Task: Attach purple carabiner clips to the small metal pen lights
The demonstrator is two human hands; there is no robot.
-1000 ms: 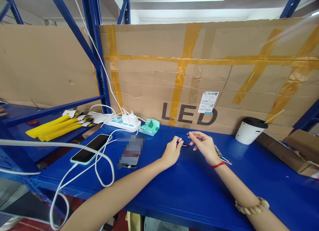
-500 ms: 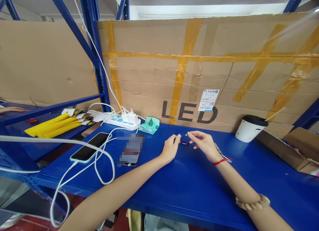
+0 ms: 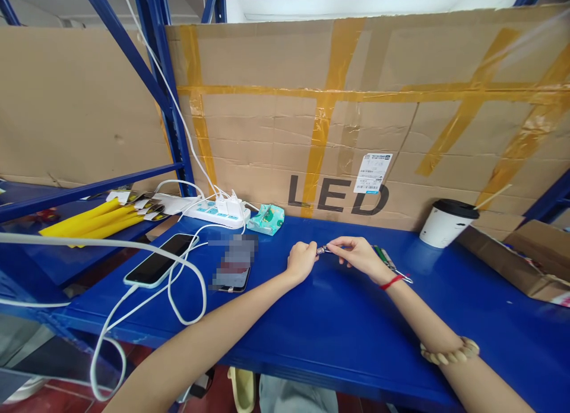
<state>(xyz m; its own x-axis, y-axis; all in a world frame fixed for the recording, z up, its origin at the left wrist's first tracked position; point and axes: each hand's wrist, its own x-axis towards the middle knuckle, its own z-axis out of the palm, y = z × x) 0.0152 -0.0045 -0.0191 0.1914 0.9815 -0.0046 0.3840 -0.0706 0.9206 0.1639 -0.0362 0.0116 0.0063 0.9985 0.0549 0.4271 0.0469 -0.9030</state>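
My left hand (image 3: 303,262) is closed around a small, thin silver-and-dark piece (image 3: 322,250) that sticks out past the fingertips toward the right. From the other side, my right hand (image 3: 355,257) pinches the free end of this piece between thumb and fingers. Both hands are just above the blue table (image 3: 342,324), close together. The exact kind of the piece is too small to make out. Behind my right wrist lies a slim green tool (image 3: 383,256) with a metal end, partly hidden by the hand.
Left of my hands lie a charging phone (image 3: 158,261), a second phone (image 3: 236,280), a power strip (image 3: 214,213) and a green packet (image 3: 267,219). White cables (image 3: 146,245) loop over the front edge. A lidded cup (image 3: 445,226) and cardboard box (image 3: 529,259) stand right.
My right hand has moved left, and the gap between the two hands has closed. The small piece is now held between them. The green tool shows more behind the right wrist.
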